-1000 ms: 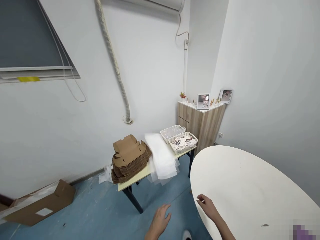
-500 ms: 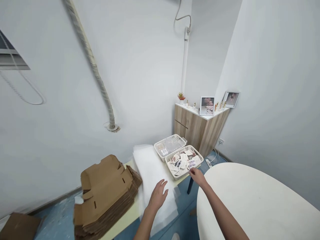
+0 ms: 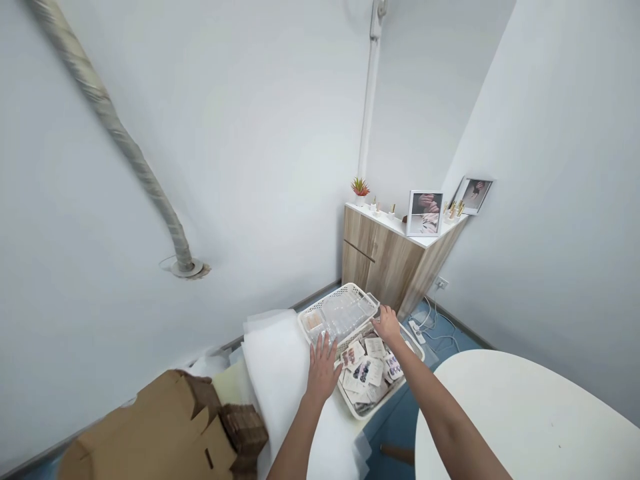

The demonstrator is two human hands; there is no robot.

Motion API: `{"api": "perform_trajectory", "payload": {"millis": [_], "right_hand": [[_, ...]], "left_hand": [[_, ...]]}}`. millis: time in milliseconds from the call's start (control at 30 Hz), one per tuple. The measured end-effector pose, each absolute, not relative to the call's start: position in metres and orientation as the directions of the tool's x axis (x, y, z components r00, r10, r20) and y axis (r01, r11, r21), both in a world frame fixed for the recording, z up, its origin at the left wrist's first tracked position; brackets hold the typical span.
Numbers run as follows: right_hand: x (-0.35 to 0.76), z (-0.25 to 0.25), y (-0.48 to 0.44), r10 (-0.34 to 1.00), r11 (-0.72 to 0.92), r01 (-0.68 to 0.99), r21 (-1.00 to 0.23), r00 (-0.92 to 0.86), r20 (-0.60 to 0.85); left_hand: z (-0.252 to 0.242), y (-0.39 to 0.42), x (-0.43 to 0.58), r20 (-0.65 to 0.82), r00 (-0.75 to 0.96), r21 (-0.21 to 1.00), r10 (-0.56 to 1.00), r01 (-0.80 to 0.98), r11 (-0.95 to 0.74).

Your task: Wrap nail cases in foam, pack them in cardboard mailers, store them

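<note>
Two white plastic baskets stand side by side. The back basket [image 3: 307,312] holds clear plastic packs; the front basket [image 3: 361,415] is filled with small cards bearing press-on nails [image 3: 369,372]. My left hand [image 3: 323,370] has its fingers spread at the near left corner of the back basket, over its rim. At that basket's right end, beside the front basket's far edge, my right hand [image 3: 388,327] has its fingers bent round the rim. The undersides of both hands are hidden.
White foam sheets [image 3: 277,373] lie left of the baskets, beside a stack of flattened cardboard boxes [image 3: 165,427]. A round white table [image 3: 520,407] is at right. Behind stands a wooden cabinet [image 3: 385,250] with picture frames and a plant. A power strip [image 3: 416,332] lies on the floor.
My view has come closer to the baskets. Both hands have reached forward: the left from above the foam sheets, the right from the front basket's near edge, to the back basket.
</note>
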State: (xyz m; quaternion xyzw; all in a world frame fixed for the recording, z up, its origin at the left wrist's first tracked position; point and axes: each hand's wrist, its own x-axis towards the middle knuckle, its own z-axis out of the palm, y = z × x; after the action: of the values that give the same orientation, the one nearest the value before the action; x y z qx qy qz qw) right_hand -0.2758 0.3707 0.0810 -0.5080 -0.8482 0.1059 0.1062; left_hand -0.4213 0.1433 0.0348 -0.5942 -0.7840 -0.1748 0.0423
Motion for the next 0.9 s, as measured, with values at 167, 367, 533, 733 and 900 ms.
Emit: {"api": "perform_trajectory", "payload": {"millis": [167, 367, 533, 733, 900], "right_hand": [[-0.311, 0.057, 0.397, 0.899, 0.431, 0.863, -0.264, -0.435, 0.046], [-0.335, 0.048, 0.404, 0.899, 0.426, 0.87, -0.248, -0.437, 0.014], [-0.339, 0.065, 0.396, 0.904, 0.42, 0.875, -0.241, -0.428, 0.024], [-0.317, 0.093, 0.37, 0.879, 0.473, 0.77, -0.428, -0.441, 0.179], [-0.268, 0.115, 0.319, 0.815, 0.573, 0.592, -0.567, -0.489, 0.312]], "left_hand": [[0.023, 0.153, -0.438, 0.322, -0.213, 0.206, 0.922, 0.967, 0.151], [0.022, 0.156, -0.44, 0.287, -0.25, 0.245, 0.925, 0.952, 0.182], [0.02, 0.159, -0.444, 0.282, -0.253, 0.267, 0.925, 0.947, 0.178], [0.031, 0.162, -0.442, 0.306, -0.283, 0.35, 0.909, 0.921, 0.169], [0.069, 0.185, -0.418, 0.217, -0.395, 0.82, 0.893, 0.57, 0.052]]}}
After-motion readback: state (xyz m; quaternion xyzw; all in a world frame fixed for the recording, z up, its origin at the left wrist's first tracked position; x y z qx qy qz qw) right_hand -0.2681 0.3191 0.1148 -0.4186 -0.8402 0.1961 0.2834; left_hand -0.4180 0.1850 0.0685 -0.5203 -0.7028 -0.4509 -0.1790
